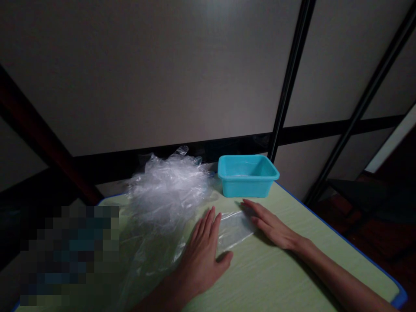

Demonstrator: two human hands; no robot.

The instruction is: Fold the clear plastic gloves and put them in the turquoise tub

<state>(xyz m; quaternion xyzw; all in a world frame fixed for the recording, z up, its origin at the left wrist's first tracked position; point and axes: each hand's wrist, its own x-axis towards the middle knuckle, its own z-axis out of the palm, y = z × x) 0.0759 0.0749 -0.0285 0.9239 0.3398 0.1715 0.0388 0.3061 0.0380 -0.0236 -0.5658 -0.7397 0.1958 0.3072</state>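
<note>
At the middle of the pale green table [266,281], a smooth clear plastic piece [234,229] lies flat, the left hand [204,255] at one end and the right hand [272,226] at the other, both with fingers stretched straight, gripping nothing visible. This one piece looks spread out; the glossy, crinkled plastic heap [172,186] by the far edge looks unflattened. A rounded, stiff-looking turquoise tub [247,188] stands at the far right corner

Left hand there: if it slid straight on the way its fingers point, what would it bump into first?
The left hand would probably meet the right edge of the clear plastic pile first. Depth is unclear, so it might instead clip the left end of the turquoise tub.
</note>
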